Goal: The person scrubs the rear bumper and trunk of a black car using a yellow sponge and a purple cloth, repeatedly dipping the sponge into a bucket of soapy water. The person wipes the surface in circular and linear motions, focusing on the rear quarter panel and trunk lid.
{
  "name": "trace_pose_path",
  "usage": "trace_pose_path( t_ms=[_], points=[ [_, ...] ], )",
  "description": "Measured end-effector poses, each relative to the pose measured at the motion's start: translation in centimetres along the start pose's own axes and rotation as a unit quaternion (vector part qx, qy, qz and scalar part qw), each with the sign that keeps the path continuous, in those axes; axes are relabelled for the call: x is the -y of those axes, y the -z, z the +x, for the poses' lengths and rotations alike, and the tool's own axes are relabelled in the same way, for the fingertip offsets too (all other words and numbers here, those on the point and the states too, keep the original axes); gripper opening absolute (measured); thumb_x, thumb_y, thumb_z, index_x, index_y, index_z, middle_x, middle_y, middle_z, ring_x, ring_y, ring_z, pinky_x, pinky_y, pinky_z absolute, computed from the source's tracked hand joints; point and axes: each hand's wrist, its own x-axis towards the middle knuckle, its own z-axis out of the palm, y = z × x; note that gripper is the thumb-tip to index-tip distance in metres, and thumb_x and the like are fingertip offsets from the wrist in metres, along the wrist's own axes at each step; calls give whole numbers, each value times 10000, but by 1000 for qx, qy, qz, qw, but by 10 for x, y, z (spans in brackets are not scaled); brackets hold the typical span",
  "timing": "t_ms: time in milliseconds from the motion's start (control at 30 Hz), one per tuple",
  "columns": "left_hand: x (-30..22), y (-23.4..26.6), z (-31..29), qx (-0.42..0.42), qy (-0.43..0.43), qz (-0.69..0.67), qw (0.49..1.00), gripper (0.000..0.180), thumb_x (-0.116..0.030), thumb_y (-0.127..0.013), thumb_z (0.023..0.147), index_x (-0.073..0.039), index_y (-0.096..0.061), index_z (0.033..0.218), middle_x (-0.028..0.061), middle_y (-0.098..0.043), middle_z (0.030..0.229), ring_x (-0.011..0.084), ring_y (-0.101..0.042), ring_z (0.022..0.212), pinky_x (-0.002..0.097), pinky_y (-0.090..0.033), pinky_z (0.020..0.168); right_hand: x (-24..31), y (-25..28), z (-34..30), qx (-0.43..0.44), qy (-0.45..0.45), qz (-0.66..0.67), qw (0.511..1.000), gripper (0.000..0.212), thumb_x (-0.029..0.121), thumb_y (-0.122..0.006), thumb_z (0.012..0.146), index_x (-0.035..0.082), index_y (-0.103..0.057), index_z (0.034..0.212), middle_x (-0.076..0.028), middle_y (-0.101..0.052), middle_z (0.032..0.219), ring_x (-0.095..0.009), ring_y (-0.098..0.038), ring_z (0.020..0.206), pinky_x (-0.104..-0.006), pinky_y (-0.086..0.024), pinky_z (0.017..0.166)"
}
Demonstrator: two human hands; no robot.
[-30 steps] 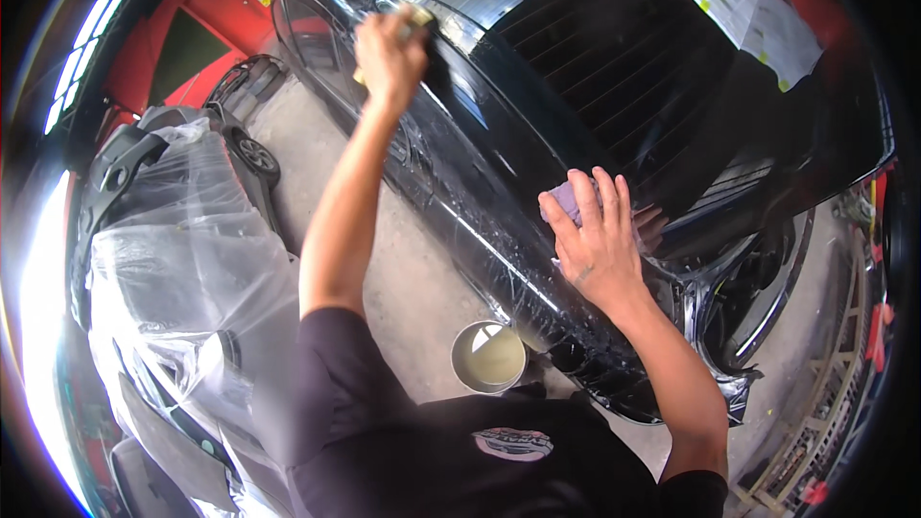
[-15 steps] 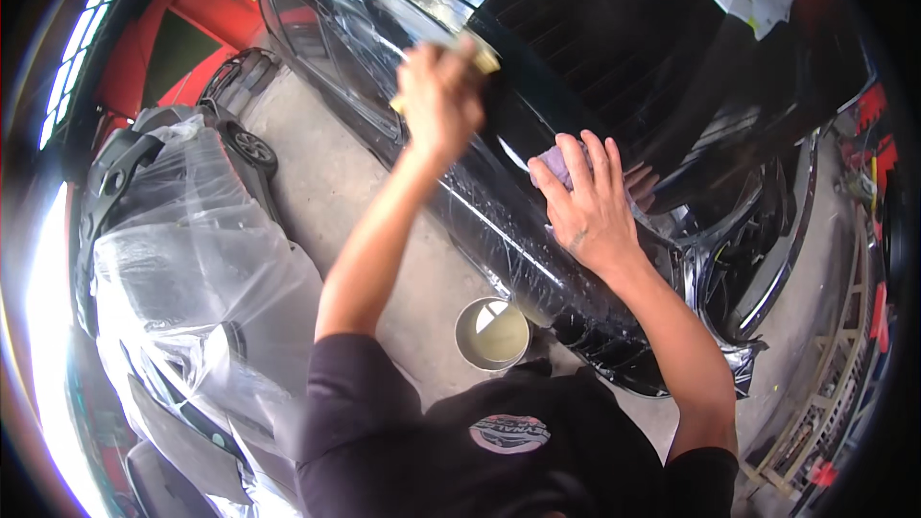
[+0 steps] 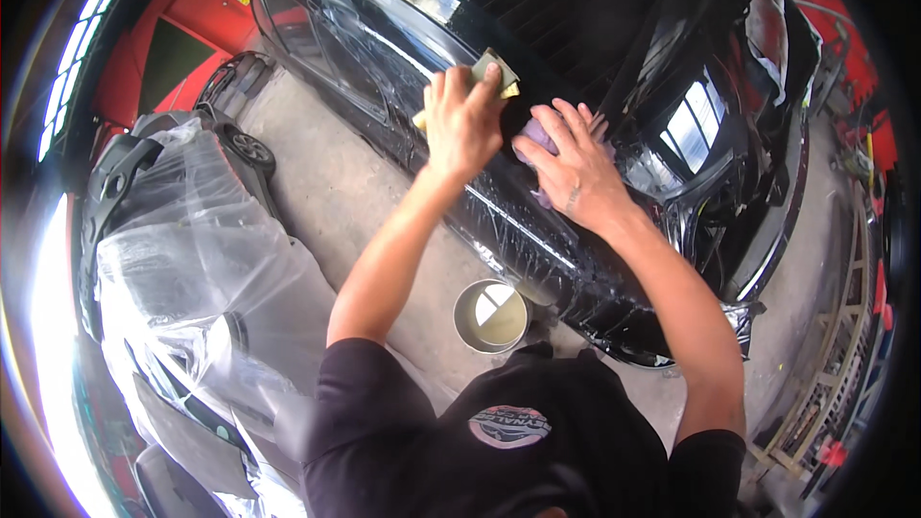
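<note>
My left hand is closed around a grey-green pad with yellow edges, which looks like a sanding block. It is on the upper side of a glossy black car, beside the dark window. Close by to the right, my right hand is curved over a crumpled purple cloth against the bodywork. Its fingers hide much of the cloth. Wet streaks and pale smears show on the black side panel below both hands.
A round bucket of cloudy liquid stands on the concrete floor between me and the car. Left of it, plastic sheeting covers another vehicle. Racking or framework is at the far right, red panels at the upper left.
My left hand, with the pad, has come slightly right and down. My right hand has shifted slightly up and left with the cloth. The dark surfaces at the upper right look different.
</note>
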Motion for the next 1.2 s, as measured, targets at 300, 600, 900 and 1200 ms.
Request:
trace_pose_path(
  t_ms=[300, 600, 900, 1200],
  points=[
    [47, 6, 31, -46, 106, 86, 990, 426, -112, -802, 857, -145, -741, 1277, 177, -593, 1034, 399, -585, 979, 525, -463, 842, -10, 39, -58, 33, -27, -42, 998, 503, 113, -768, 874, 165, -686, 1368, -206, -503, 1517, -483, -472, 1447, -648, -377, 1244],
    [73, 25, 57, 10, 97, 116, 988, 359, -174, -792, 898, -133, -783, 1254, 172, -651, 1097, 394, -617, 1074, 503, -492, 929, -12, 34, -61, 5, -12, -38, 999, 497, 122, -772, 866, 157, -674, 1352, -209, -497, 1497, -482, -482, 1436, -657, -392, 1225],
    [-23, 14, -6, 22, -30, 17, 999, 391, -87, -805, 835, -115, -770, 1223, 171, -639, 1058, 388, -614, 948, 519, -482, 846, -18, 39, -62, 17, -23, -42, 999, 490, 137, -766, 880, 161, -676, 1361, -202, -505, 1496, -476, -485, 1432, -648, -387, 1234],
    [-22, 12, -10, 17, 12, 22, 1000, 395, -108, -799, 845, -130, -753, 1237, 176, -623, 1073, 389, -607, 984, 502, -483, 852, -15, 34, -63, 18, -26, -25, 999, 493, 145, -772, 867, 152, -664, 1348, -204, -487, 1493, -484, -455, 1457, -650, -361, 1252]
  ],
)
